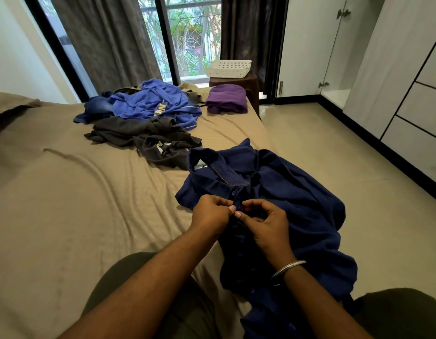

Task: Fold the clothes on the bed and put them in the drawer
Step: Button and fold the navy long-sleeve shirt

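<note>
A navy button-up shirt [280, 192] lies crumpled at the right edge of a bed [65, 192] with a tan sheet, its lower part hanging over the side. The left hand [209, 214] and the right hand [266, 223] meet at the shirt's button placket below the collar, each pinching the fabric. Farther up the bed lie a blue garment [148, 101], a dark grey garment [138, 135] and a folded purple garment [226, 99].

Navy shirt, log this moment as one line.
navy shirt | left hand, right hand pinching placket | purple garment folded | pile unfolded
</note>
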Demonstrator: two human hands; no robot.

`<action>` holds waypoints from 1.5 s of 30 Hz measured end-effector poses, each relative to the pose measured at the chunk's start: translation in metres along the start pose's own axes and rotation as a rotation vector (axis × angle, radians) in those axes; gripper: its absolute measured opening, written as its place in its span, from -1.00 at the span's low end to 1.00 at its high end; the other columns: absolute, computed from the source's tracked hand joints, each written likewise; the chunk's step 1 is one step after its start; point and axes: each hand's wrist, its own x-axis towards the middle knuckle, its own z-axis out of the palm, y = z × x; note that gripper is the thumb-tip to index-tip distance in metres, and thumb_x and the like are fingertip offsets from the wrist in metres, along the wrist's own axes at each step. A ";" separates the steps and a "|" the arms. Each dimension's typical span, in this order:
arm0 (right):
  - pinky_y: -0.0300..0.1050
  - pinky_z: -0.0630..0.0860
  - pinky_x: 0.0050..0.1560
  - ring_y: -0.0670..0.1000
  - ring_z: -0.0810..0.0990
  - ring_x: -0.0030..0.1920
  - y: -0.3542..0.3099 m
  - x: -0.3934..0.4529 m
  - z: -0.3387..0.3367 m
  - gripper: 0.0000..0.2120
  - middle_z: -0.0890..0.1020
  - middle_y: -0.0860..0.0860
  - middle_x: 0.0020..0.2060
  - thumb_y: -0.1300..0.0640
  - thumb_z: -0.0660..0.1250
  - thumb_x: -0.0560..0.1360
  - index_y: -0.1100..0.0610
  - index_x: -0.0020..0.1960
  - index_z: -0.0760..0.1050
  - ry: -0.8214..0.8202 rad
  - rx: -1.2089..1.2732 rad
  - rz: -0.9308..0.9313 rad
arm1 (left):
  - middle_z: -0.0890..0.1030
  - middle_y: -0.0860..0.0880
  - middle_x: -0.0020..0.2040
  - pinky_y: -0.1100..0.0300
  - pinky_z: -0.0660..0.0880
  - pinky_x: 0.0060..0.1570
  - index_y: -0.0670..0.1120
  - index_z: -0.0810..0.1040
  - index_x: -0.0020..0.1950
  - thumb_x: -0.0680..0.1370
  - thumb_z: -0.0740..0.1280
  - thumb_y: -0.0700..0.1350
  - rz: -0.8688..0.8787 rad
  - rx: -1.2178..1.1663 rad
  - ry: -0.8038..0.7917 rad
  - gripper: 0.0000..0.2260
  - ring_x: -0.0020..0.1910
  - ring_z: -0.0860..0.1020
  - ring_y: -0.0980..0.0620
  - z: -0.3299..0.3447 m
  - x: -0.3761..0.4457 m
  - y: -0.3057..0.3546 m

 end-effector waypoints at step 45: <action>-0.02 0.59 -0.31 0.03 0.60 -0.43 0.014 0.002 -0.007 -0.92 0.65 0.07 -0.30 0.23 0.39 0.54 0.16 -0.14 0.56 0.016 -0.071 -0.028 | 0.50 -0.15 -0.21 0.11 0.53 -0.26 -0.08 0.31 -0.14 0.54 0.26 -0.39 -0.220 0.215 -0.257 -0.76 -0.30 0.52 -0.03 -0.006 -0.025 0.014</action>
